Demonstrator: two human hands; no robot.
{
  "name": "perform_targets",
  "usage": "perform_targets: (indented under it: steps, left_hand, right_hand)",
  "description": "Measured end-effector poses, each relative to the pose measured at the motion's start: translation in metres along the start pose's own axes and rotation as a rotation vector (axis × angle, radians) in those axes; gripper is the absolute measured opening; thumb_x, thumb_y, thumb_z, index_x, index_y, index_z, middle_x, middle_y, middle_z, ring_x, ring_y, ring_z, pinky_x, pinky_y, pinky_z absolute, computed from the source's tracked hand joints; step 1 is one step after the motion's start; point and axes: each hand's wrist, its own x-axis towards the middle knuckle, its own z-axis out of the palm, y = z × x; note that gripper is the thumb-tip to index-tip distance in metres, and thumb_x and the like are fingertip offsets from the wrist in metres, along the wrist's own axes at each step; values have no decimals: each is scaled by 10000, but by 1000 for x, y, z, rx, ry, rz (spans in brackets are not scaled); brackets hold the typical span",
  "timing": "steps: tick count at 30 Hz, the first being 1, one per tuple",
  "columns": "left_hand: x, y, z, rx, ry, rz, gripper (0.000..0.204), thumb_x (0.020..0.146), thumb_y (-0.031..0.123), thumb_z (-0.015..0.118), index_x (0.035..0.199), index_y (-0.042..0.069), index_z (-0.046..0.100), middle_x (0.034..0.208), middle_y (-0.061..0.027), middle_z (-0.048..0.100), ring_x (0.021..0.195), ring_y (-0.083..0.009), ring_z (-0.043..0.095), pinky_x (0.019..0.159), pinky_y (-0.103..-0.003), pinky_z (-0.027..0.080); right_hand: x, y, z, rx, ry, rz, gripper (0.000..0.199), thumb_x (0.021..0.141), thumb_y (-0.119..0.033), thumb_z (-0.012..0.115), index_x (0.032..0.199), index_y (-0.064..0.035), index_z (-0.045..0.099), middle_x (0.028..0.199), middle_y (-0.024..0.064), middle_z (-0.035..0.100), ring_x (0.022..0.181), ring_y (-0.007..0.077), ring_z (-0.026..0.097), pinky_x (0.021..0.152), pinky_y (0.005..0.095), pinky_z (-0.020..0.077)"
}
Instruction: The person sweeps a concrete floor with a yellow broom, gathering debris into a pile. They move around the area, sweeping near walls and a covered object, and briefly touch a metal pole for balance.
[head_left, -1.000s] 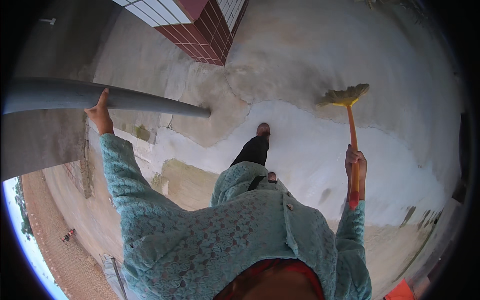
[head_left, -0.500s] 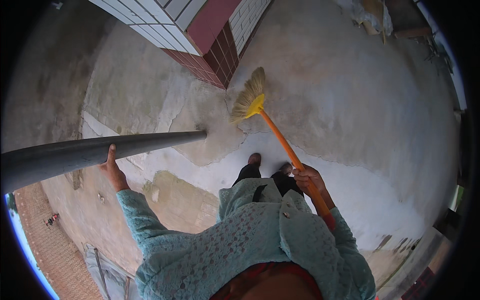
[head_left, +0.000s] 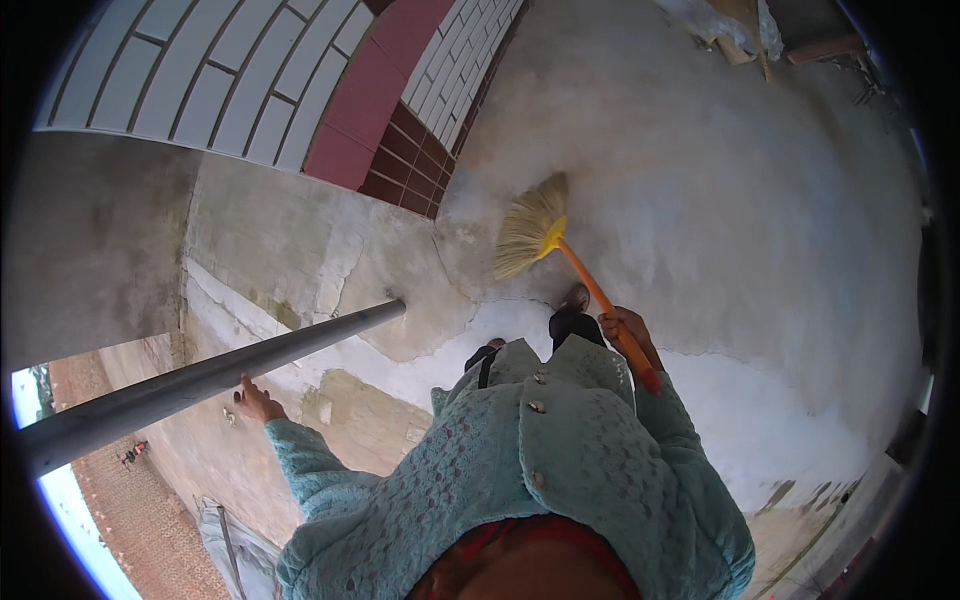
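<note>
My right hand [head_left: 626,332] is wrapped round the orange handle of a broom [head_left: 586,270]. A yellow collar joins that handle to a fan of straw-coloured bristles [head_left: 532,228], spread low over the concrete floor ahead of my feet. On the left, a dark grey round pole [head_left: 290,348] stands on the floor. My left hand [head_left: 260,402] is at its near side, fingers apart and holding nothing. One fingertip overlaps the pole's edge; whether it still touches, I cannot tell.
A tiled wall corner [head_left: 340,130], white, pink and dark red, juts in at upper left. Cracked concrete floor [head_left: 720,230] spreads around my shoes [head_left: 577,297]. Plastic and wooden odds and ends [head_left: 740,30] lie at the far right. Grey sheeting [head_left: 235,550] is at lower left.
My left hand has slid back off the pole toward me. The broom head has shifted right, still in my right hand. I have stepped forward, and the tiled corner looms larger.
</note>
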Motion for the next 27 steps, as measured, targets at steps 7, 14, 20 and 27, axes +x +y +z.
perform_targets:
  steps: [7, 14, 20, 27]
  left_hand:
    - [-124, 20, 75, 7, -335, 164, 463, 742, 89, 574, 1161, -4, 400, 1126, -125, 451, 975, -219, 460, 817, -339, 367]
    - [-188, 109, 146, 190, -406, 621, 339, 741, 75, 591, 1063, 26, 496, 1098, -108, 477, 993, -223, 482, 807, -334, 396]
    - [-210, 186, 241, 303, -228, 1110, 292, 727, 112, 602, 999, 36, 528, 1144, -152, 451, 1048, -322, 443, 856, -392, 373]
    - [-224, 317, 355, 127, -97, 1526, 247, 732, 101, 605, 972, 58, 567, 1199, -125, 422, 1122, -308, 381, 896, -411, 335]
  right_hand:
    - [-69, -127, -13, 4, 246, -311, 97, 770, -29, 440, 822, -34, 358, 605, 10, 383, 469, 65, 391, 414, 181, 376]
    - [-81, -168, 81, -70, 263, -505, 168, 766, -9, 446, 894, -77, 361, 607, -3, 363, 470, 64, 375, 402, 185, 365]
    - [-49, -189, 169, -29, 25, -374, 352, 744, 39, 452, 1065, -91, 388, 670, 4, 386, 505, 53, 366, 400, 165, 325]
    - [13, -197, 248, -160, -51, -83, 376, 766, 15, 434, 1125, -69, 358, 738, 39, 412, 487, 63, 362, 394, 188, 333]
